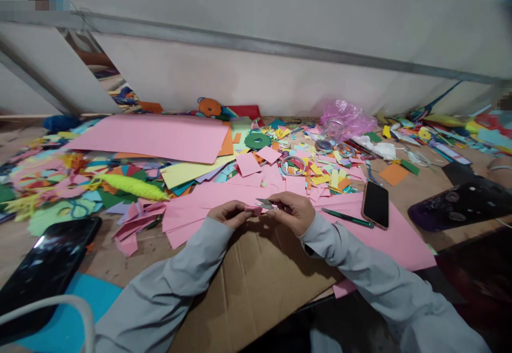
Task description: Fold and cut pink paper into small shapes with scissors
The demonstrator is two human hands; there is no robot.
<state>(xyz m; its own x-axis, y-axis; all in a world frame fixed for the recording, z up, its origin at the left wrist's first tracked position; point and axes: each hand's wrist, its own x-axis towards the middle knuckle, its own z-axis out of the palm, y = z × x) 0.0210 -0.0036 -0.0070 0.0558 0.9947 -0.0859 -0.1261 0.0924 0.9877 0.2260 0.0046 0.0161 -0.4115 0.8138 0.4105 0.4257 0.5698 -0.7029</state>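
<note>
Currently, by the left hand (230, 213) a small pink paper piece (252, 209) is pinched near the far edge of the cardboard (252, 283); scissors (263, 203) (blades pointed leftward) are gripped by the right hand (295, 211); farther right, a pen-like tool (347, 217) and a smartphone (376, 205) are supported by a pink sheet (400, 246).

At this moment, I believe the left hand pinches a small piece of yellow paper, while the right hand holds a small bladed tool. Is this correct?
Not quite: the piece of paper is pink, not yellow, as the head view shows. The left hand does pinch it, and the right hand does hold a small bladed tool.
</note>
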